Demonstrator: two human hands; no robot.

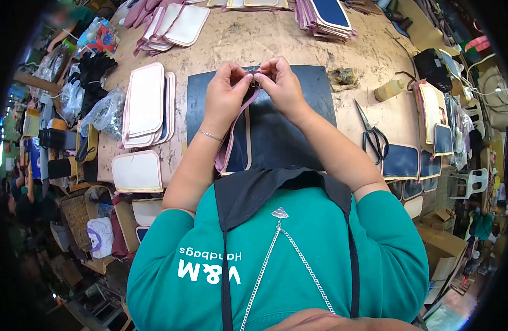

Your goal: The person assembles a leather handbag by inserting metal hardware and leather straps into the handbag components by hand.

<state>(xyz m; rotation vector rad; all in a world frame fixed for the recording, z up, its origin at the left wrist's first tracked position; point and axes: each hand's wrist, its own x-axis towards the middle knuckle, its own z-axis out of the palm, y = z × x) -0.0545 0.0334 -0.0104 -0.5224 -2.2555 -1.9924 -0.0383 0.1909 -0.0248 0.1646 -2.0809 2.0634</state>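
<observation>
With our left hand (226,91) and right hand (282,88), we pinch the top of the pink-edged piece (241,138) between thumbs and fingers. It runs toward seven o'clock, over the black mat (320,83). Scissors (370,128) lie at four o'clock.

Left hand (226,94), right hand (282,89) pinching, close together.

There are two hands (223,92), one held piece (240,135), one mat (298,146), one pair of scissors (370,130) and one yellowish bottle (389,90).
</observation>
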